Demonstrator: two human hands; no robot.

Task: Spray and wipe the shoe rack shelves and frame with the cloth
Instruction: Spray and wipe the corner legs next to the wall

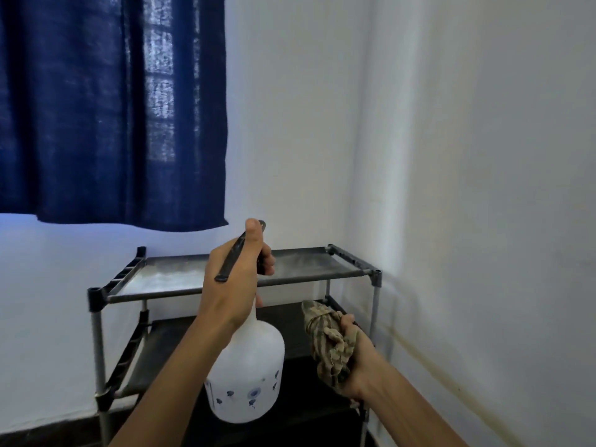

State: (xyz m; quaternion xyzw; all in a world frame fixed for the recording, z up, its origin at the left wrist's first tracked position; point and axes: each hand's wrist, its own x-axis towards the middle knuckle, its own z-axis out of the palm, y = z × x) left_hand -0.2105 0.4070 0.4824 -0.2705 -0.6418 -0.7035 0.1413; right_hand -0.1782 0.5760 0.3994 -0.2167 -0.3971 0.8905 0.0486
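Observation:
A metal shoe rack (pixel 375 277) with dark fabric shelves stands in the room's corner. Its top shelf (pixel 167 275) looks pale with a misty patch. My left hand (pixel 232 285) grips the black trigger head of a white spray bottle (pixel 248 372) with small blue flowers, held in front of the top shelf. A faint mist shows to the right of the nozzle. My right hand (pixel 358 359) holds a bunched beige patterned cloth (pixel 329 340) lower down, in front of the rack's right side near the second shelf (pixel 193 337).
White walls meet in a corner right behind the rack. A dark blue curtain (pixel 106 108) hangs over a window at the upper left, ending above the rack. A dark floor strip (pixel 42 437) shows at the lower left.

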